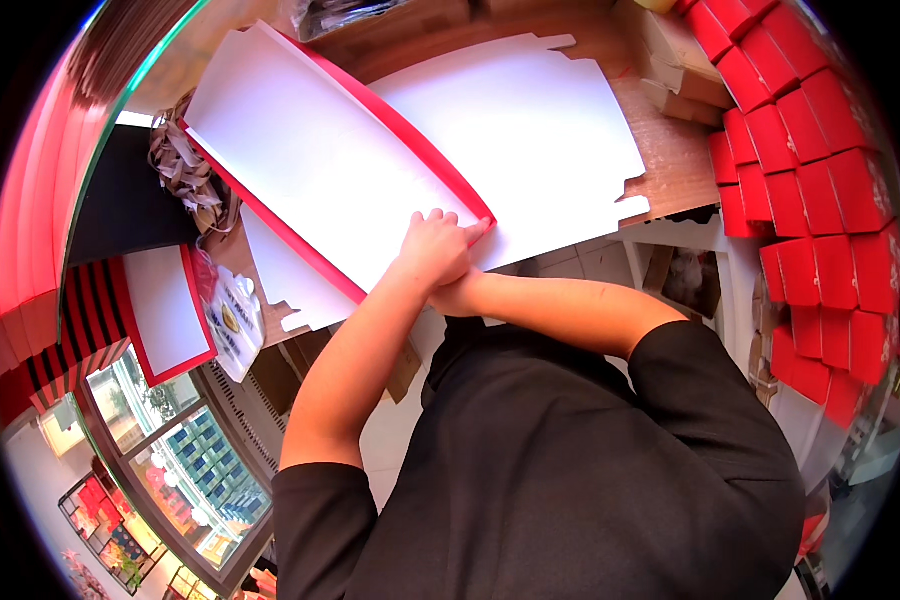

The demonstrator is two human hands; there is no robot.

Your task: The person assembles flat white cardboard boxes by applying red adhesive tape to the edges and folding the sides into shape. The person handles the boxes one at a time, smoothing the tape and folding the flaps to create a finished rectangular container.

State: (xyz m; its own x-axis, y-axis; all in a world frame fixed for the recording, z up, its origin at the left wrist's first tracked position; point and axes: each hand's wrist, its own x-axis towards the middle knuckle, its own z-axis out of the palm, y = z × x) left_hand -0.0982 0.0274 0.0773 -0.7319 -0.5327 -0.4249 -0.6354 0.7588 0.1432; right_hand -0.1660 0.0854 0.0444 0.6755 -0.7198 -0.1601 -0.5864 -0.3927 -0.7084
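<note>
White card (330,150) edged in red lies on a brown surface (675,150), red boxes (815,130) stacked at right, black shirt (550,470) below.

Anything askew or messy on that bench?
Yes: the red-edged white card sheet lies slanted across another white sheet, both hands pressing its near corner. Crumpled paper shreds spill at its left end.

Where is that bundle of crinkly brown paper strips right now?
In the head view, the crinkly brown paper strips lie at the upper left, against the left end of the red-edged white cardboard sheet, beside a black panel.
</note>
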